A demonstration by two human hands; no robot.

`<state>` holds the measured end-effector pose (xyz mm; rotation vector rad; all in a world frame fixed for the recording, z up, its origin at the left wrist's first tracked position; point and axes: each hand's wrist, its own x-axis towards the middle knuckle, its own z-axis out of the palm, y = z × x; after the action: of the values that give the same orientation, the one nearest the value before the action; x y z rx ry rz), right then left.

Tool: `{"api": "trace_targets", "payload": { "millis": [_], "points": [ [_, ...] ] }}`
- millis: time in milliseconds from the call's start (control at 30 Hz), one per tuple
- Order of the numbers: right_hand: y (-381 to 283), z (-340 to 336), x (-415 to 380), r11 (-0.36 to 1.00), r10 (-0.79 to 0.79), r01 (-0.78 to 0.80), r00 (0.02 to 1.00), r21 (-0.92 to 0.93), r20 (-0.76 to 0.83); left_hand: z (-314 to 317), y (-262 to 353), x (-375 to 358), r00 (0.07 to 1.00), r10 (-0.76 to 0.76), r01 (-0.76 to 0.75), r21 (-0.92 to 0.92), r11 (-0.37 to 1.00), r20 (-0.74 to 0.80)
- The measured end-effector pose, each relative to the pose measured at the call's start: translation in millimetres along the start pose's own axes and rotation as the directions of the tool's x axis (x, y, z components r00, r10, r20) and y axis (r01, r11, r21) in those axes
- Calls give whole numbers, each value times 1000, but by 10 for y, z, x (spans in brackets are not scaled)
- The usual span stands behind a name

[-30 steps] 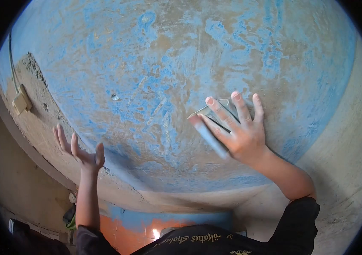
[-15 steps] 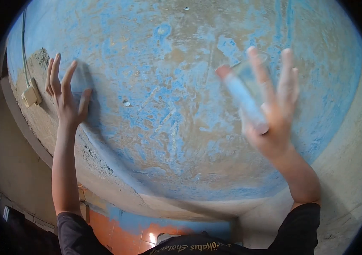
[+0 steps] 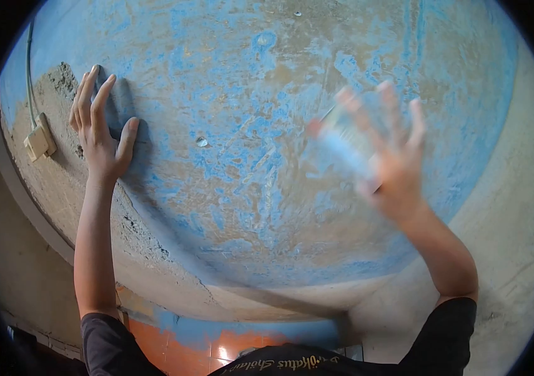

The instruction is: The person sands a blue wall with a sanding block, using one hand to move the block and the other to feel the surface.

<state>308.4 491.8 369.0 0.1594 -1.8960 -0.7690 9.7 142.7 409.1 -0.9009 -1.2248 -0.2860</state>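
Observation:
My left hand (image 3: pixel 101 135) is raised against the wall (image 3: pixel 229 207) at its left part, fingers apart and fingertips at the surface, holding nothing. The wall carries worn blue paint with brownish patches showing through. At the right, my right hand (image 3: pixel 398 169) is smeared by motion. Beneath its fingers, against the wall, it holds a pale blue, flat-looking piece with reddish ends (image 3: pixel 345 147); blur hides what kind of thing it is.
A cream wall socket (image 3: pixel 40 143) with a cable is at the far left, beside rough bare plaster (image 3: pixel 135 232). Below lies an orange tiled floor (image 3: pixel 185 351) with blue along its edge. A bare grey wall (image 3: pixel 499 250) adjoins on the right.
My right hand has moved a little to the left and down with the pale blue piece. My left hand stays at the same part of the wall. The view has shifted slightly.

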Motion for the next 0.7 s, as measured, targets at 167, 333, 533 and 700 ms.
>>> {"api": "trace_targets", "payload": {
  "millis": [167,333,533,700],
  "points": [
    [-299,188,-221,993,-111,113,993,44,-43,-47,50,29,1000,-20,20,-16,1000,17],
    [-120,117,19,1000,-2,1,1000,-25,-28,-78,65,32,997,-58,58,-9,998,50],
    [-687,472,106,962,-274,273,959,-18,-79,-80,63,11,995,-73,76,-45,996,64],
    [-838,311,531,993,113,-114,976,2,-184,-50,41,-32,993,-99,103,-62,993,58]
  ]
}}
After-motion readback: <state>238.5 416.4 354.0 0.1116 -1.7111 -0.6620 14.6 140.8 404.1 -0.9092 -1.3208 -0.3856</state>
